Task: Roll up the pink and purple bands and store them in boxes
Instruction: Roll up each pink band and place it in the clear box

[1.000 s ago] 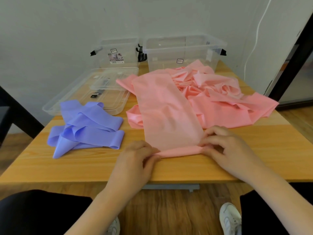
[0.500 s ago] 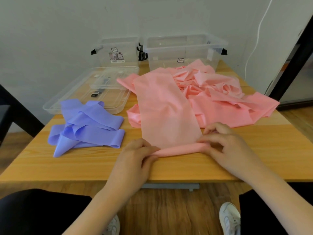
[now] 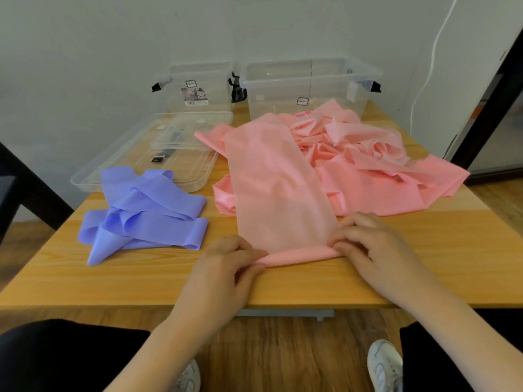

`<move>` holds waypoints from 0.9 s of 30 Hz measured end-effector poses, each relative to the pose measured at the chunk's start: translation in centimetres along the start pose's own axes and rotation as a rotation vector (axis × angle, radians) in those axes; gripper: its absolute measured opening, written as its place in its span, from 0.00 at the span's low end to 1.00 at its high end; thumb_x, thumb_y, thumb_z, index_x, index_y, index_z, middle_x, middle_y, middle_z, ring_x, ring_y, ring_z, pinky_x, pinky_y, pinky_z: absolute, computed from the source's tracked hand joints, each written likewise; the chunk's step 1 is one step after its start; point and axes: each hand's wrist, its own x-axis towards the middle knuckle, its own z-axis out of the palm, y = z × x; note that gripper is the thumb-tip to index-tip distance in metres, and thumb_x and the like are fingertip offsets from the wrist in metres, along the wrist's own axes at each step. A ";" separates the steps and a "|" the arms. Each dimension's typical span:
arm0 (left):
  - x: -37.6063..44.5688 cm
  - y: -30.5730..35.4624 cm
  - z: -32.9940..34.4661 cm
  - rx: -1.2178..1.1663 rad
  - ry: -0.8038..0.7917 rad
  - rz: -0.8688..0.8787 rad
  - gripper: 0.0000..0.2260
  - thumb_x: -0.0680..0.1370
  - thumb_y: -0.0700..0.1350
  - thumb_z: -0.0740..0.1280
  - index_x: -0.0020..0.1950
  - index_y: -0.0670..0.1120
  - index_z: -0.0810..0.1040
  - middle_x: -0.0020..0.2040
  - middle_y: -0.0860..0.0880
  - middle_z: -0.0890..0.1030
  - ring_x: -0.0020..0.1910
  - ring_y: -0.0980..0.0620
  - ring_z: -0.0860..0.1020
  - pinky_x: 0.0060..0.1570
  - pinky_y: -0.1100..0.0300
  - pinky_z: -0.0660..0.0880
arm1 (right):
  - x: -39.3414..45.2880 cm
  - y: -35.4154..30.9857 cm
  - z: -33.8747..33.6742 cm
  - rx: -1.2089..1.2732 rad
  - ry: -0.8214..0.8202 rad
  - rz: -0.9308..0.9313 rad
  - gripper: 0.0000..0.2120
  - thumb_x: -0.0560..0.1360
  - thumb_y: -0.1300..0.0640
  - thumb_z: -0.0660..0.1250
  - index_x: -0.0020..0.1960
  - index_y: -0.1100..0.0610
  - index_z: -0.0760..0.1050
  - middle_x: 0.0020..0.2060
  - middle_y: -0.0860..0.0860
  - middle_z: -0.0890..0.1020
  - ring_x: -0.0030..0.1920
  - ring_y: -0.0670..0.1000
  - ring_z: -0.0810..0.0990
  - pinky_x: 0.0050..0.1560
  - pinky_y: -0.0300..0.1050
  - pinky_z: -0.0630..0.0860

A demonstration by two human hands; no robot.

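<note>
A long pink band [image 3: 278, 190] lies flat down the middle of the wooden table [image 3: 424, 264], its far part heaped in loose folds at the right. Its near end is wound into a thin roll [image 3: 300, 255]. My left hand [image 3: 226, 267] pinches the roll's left end and my right hand [image 3: 370, 247] pinches its right end. A purple band [image 3: 147, 213] lies crumpled on the left of the table. Two clear plastic boxes stand at the back by the wall, a smaller box [image 3: 198, 86] at the left and a larger box [image 3: 308, 86] at the right.
Clear box lids [image 3: 135, 159] lie stacked behind the purple band. A white cable [image 3: 424, 80] hangs down the wall at the right. A dark door frame [image 3: 492, 103] stands at the far right. My knees and white shoes show below the table's front edge.
The roll at the pink band's near end has grown thicker and moved slightly away from me as both hands turned it forward.
</note>
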 end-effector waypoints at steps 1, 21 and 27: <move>0.1 0.1 0.0 -0.020 0.027 -0.014 0.14 0.74 0.50 0.62 0.52 0.47 0.83 0.43 0.59 0.76 0.44 0.64 0.72 0.47 0.80 0.64 | 0.0 0.0 -0.1 -0.021 -0.021 -0.007 0.07 0.70 0.58 0.71 0.46 0.49 0.80 0.44 0.38 0.74 0.49 0.41 0.70 0.52 0.32 0.64; -0.2 0.3 -0.1 -0.105 0.106 -0.087 0.12 0.73 0.36 0.69 0.55 0.48 0.81 0.46 0.68 0.73 0.47 0.77 0.71 0.46 0.82 0.64 | -0.3 -0.7 0.1 0.059 0.073 0.169 0.19 0.76 0.58 0.64 0.66 0.54 0.71 0.61 0.42 0.73 0.58 0.37 0.67 0.57 0.22 0.57; -0.1 0.3 0.5 -0.033 0.052 -0.021 0.11 0.70 0.43 0.67 0.50 0.47 0.83 0.48 0.59 0.77 0.51 0.63 0.73 0.53 0.81 0.63 | -1.0 -1.8 1.1 0.094 0.029 0.199 0.22 0.78 0.61 0.60 0.70 0.49 0.65 0.62 0.36 0.64 0.64 0.34 0.59 0.60 0.19 0.49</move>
